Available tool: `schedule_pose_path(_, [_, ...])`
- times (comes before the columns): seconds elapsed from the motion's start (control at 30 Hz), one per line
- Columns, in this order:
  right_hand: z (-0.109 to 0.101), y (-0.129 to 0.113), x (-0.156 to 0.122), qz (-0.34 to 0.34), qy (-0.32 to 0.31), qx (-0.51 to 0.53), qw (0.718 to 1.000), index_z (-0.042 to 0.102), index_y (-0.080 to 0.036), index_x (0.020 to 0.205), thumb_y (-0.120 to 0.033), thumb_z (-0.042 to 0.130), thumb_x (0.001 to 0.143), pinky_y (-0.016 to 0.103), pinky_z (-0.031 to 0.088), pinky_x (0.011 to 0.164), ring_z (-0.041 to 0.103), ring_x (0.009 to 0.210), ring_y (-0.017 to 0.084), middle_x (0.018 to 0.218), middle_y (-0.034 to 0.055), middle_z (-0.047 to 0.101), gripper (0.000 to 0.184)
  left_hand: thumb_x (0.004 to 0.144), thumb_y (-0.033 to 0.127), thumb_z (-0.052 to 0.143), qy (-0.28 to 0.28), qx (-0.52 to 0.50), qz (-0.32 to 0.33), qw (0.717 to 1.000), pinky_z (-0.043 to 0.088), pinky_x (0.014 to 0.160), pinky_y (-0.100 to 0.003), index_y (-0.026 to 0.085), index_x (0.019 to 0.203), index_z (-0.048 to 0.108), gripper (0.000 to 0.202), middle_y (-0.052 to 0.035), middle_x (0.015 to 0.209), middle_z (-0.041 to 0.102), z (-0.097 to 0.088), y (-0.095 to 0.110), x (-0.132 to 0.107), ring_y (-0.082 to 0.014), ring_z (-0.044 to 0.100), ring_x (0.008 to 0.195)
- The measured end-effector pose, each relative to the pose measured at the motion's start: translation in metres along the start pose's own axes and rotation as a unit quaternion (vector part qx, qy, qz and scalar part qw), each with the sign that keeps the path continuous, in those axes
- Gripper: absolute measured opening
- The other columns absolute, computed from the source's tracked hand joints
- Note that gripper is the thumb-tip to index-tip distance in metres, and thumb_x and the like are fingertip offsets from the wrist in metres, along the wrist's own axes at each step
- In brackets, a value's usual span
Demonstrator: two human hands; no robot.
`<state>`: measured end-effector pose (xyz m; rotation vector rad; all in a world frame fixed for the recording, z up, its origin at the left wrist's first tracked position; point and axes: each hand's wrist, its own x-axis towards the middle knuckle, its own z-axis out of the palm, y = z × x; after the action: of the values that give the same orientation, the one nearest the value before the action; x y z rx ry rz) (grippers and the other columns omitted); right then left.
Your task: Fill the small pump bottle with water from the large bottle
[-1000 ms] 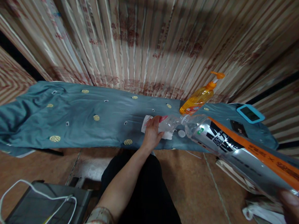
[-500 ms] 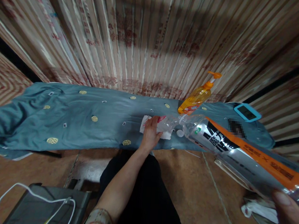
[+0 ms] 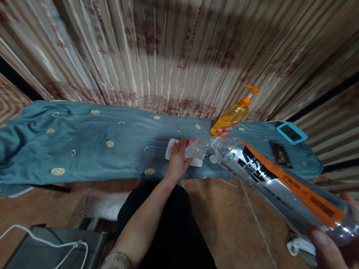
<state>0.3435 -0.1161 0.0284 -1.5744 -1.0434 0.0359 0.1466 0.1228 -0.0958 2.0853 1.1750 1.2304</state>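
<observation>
My right hand grips the bottom end of a large clear plastic bottle with a silver and orange label. The bottle is tilted, its neck pointing left and lower than its base. My left hand is wrapped round a small clear plastic bottle with a pink label, above a white tissue on the table. The two bottle mouths meet or nearly touch; I cannot tell which. A small white cap lies just below the mouths. Whether liquid passes between the bottles is not visible.
An orange pump bottle stands behind the bottle necks. A blue-framed device and a blurred dark item lie to the right on the teal cloth. At lower left, a white cable rests on a grey stool.
The view has shifted slightly, moving the scene a little left. The large bottle and my right hand have come further into view. Both hands keep their grips.
</observation>
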Motion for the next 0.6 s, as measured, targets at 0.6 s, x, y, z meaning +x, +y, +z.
schedule_pose_path(0.6, [0.0005,-0.0027,0.0004,0.016,0.003,-0.002,1.000,0.047,-0.028,0.141,-0.042,0.076,0.066,0.058,0.027,0.108,0.042,0.123,0.036,0.130,0.0063,0.049,0.082,0.068,0.005,0.062,-0.004,-0.001,-0.006,1.000,0.039,0.108,-0.050,0.017,0.129,0.042,0.065,-0.0131,0.129,0.055,-0.0015,0.0030,0.0009,-0.0290,0.050,0.123])
